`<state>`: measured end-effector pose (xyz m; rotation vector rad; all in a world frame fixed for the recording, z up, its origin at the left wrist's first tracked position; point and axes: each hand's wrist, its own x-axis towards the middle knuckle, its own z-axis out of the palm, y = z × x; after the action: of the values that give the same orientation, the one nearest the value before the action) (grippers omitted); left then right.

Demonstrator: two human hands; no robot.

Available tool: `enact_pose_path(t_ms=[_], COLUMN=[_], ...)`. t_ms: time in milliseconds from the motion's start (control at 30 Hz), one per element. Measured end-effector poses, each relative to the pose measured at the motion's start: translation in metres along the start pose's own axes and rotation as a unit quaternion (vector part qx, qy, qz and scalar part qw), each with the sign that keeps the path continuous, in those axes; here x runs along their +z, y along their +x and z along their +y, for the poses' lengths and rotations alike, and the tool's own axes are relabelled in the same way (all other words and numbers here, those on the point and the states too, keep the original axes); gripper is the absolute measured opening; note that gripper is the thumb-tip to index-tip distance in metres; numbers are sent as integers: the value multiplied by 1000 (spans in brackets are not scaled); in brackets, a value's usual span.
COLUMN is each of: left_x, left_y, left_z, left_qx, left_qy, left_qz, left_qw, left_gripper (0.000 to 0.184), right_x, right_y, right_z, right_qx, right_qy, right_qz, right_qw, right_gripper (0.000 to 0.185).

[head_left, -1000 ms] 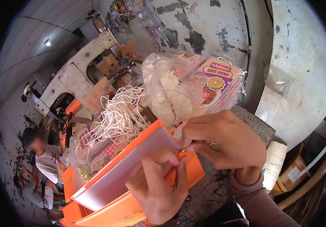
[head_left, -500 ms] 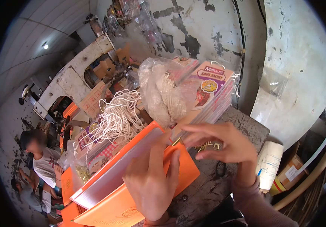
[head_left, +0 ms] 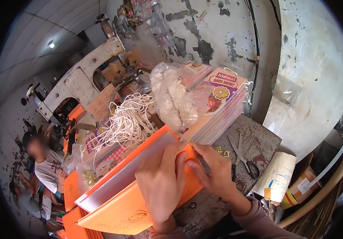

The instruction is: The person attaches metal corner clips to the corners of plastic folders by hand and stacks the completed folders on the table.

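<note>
Right hand [head_left: 215, 167] has come back onto the work: half a second ago it stood off to the right with fingers spread; now it is at the upper corner of the orange cover [head_left: 127, 211]. Left hand [head_left: 159, 185] has stayed on the cover throughout. Scissors [head_left: 246, 159], previously hidden by the right hand, now show on the worktable [head_left: 265, 137].

Position of cover: propped in front of the person, leaning open, its front flap toward the wearer and pale inner sheets [head_left: 119, 183] behind that flap. The flap's corner is gripped between right thumb and forefinger, thumb on the near face. Left thumb and forefinger pinch the same upper edge, just beside the right fingertips; the other left fingers are partly hidden. A small brass-coloured bit [head_left: 189, 140] sits at the edge by the right forefinger, too small to make out fully.

Pose: both wrists enter from below, sleeves pushed back. Left hand is upright, its back toward the wearer; right hand reaches in from the lower right, forearm slanting up to the left.

Surroundings: loose brass pieces [head_left: 222, 151] lie near the right hand. Beyond the cover, a heap of white cord [head_left: 127, 121] and bagged twine [head_left: 177, 101] rest beside stacked printed cards [head_left: 221, 95].
</note>
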<state>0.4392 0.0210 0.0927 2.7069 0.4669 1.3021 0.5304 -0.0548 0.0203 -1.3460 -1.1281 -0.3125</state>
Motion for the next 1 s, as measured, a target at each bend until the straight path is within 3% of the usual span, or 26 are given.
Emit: enact_pose_path(t_ms=[400, 467, 500, 567, 667, 833, 933, 1000], left_x=[-1, -4, -6, -8, -13, -15, -17, -17], left_y=[0, -2, -3, -5, -11, -26, -30, -31], left_z=[5, 11, 13, 21, 33, 52, 55, 57], left_qx=[10, 11, 10, 9, 13, 20, 68, 58], left_qy=[-15, -5, 4, 25, 75, 108, 120, 69], left_qz=[2, -1, -3, -6, -17, -30, -42, -44], left_qw=[1000, 1000, 1000, 1000, 997, 993, 990, 995], left_gripper=[17, 16, 16, 16, 17, 18, 10, 16], right_x=[-18, -20, -19, -19, -27, -49, -56, -57], right_y=[7, 5, 5, 3, 3, -7, -12, -15], right_z=[2, 11, 12, 11, 3, -2, -7, -7], right_qx=[-15, 90, 86, 169, 211, 191, 202, 207], right_qy=[-16, 181, 182, 377, 440, 442, 441, 444], right_qz=[-66, -85, -84, -76, -68, -94, -96, -93], right_qw=[998, 976, 976, 908, 870, 872, 869, 867], right_gripper=[44, 34, 34, 23, 16, 12, 10, 9])
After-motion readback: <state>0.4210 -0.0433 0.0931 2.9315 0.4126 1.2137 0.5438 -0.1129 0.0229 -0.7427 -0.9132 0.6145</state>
